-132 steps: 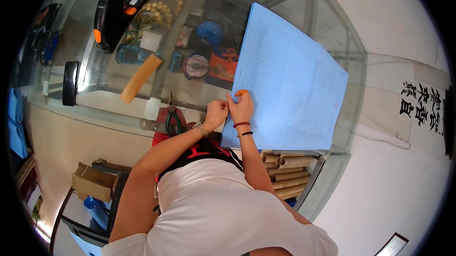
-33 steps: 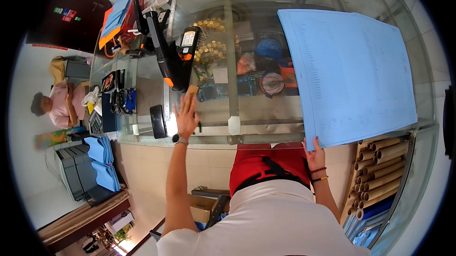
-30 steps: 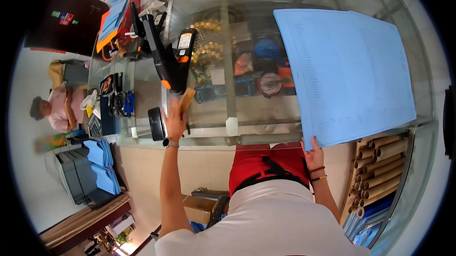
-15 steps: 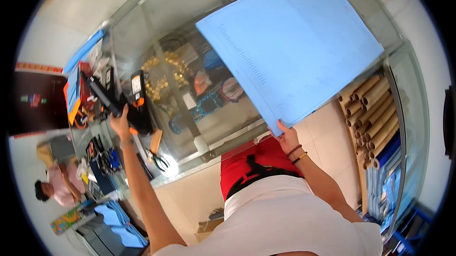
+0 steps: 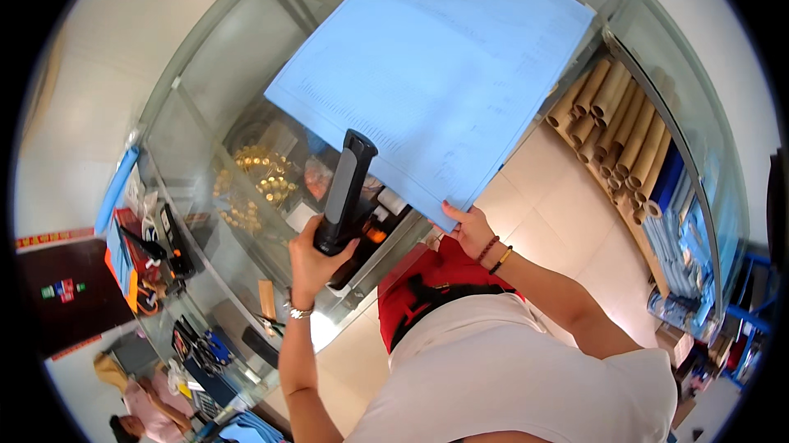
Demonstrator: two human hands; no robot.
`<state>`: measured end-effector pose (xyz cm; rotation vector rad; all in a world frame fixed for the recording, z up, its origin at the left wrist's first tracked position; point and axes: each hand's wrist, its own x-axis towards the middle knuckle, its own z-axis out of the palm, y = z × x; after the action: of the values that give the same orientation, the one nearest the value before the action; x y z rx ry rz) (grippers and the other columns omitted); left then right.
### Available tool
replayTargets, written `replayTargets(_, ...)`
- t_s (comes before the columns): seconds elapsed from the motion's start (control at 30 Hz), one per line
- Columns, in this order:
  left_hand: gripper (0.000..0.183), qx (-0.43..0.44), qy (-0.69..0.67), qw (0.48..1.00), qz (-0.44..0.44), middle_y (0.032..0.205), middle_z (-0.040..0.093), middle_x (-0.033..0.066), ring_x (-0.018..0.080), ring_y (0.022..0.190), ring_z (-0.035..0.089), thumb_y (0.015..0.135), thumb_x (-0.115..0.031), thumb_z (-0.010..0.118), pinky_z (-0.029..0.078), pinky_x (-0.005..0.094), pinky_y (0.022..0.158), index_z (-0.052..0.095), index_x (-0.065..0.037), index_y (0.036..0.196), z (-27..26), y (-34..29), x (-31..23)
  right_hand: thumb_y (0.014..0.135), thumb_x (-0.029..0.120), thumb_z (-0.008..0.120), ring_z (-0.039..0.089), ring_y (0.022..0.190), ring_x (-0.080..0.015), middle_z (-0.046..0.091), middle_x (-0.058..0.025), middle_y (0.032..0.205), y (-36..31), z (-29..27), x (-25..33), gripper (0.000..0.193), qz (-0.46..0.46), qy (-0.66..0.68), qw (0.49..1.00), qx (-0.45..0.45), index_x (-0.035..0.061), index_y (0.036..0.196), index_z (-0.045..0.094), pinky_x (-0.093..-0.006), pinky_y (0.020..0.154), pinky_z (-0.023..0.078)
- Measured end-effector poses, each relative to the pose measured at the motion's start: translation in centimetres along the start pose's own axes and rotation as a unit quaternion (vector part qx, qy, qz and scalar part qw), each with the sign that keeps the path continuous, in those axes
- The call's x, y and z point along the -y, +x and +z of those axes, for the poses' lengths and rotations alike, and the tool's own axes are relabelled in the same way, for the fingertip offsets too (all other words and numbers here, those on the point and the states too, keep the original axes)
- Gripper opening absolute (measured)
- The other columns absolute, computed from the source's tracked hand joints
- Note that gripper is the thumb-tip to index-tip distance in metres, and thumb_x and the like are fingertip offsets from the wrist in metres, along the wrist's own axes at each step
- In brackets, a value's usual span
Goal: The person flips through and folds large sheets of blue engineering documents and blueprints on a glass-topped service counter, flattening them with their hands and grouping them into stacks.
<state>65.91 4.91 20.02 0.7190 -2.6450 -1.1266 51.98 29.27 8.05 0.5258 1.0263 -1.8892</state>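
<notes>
Our L hand (image 5: 312,262) grips a blk-and-grey long-handled tool (image 5: 347,184); R hand (image 5: 472,236) pinches lg light-blue printed paper (image 5: 436,73).
Paper lies on glass-topped bench (image 5: 238,81), near corner at front edge; we prob. pinch there to steady it & grip tool at near end so its long body's free to tilt.

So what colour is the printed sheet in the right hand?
The printed sheet is light blue, shown best in the head view.
</notes>
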Motion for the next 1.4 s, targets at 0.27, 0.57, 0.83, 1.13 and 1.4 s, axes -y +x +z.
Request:
replayTargets(0.27,0.048,-0.090,-0.023,0.992,0.089,0.080,0.068,0.0143,0.0201,0.071,0.068,0.064,-0.020,0.084,0.053,0.0301,0.067,0.062,0.001,0.101,6.2,3.2,0.5,0.083,0.027,0.073,0.050,0.049,-0.0081,0.062,-0.0026,0.079,2.7,-3.7,-3.6,0.035,-0.086,-0.101,0.991,-0.030,0.0034,0.104,0.058,-0.0219,0.038,0.035)
replayTargets(0.57,0.058,0.017,0.033,0.994,0.102,0.086,0.067,0.0186,0.0299,0.077,0.068,0.066,-0.021,0.083,0.053,0.0347,0.066,0.054,0.001,0.111,4.2,4.1,-1.3,0.085,0.029,0.070,0.061,0.098,-0.0201,0.059,-0.0107,0.114,0.3,-3.5,-1.1,0.047,0.096,-0.041,0.994,0.003,0.0038,0.121,0.053,-0.0325,0.086,0.050)
replayTargets(0.83,0.038,0.160,0.235,0.942,0.181,0.077,0.063,0.0195,0.0391,0.072,0.062,0.083,-0.028,0.066,0.049,0.0444,0.060,0.053,0.001,0.103,6.6,10.1,-3.6,0.091,0.014,0.056,0.058,0.090,-0.0250,0.060,-0.0088,0.105,-5.2,11.9,10.9,0.024,-0.513,-0.441,0.715,0.176,0.0074,0.114,0.058,-0.0349,0.083,0.047)
replayTargets(1.13,0.090,0.061,0.406,0.879,0.241,0.116,0.055,0.0284,0.0370,0.105,0.057,0.061,-0.056,0.076,0.045,0.0507,0.087,0.050,0.001,0.126,7.3,13.6,-9.6,0.090,0.048,0.048,0.024,0.139,-0.0311,0.030,-0.0133,0.148,12.0,13.5,10.4,0.063,-0.377,-0.846,0.359,0.114,0.0116,0.141,0.036,-0.0491,0.113,0.019)
replayTargets(1.4,0.073,0.285,0.020,0.875,0.391,0.137,0.048,0.0145,0.0392,0.126,0.044,0.063,-0.023,0.073,0.035,0.0510,0.105,0.050,-0.012,0.132,13.4,19.6,-5.5,0.089,0.048,0.051,0.012,0.143,-0.0300,0.017,-0.0123,0.154,12.1,13.2,10.9,0.074,-0.332,-0.746,0.510,0.271,0.0106,0.147,0.026,-0.0501,0.115,0.012)
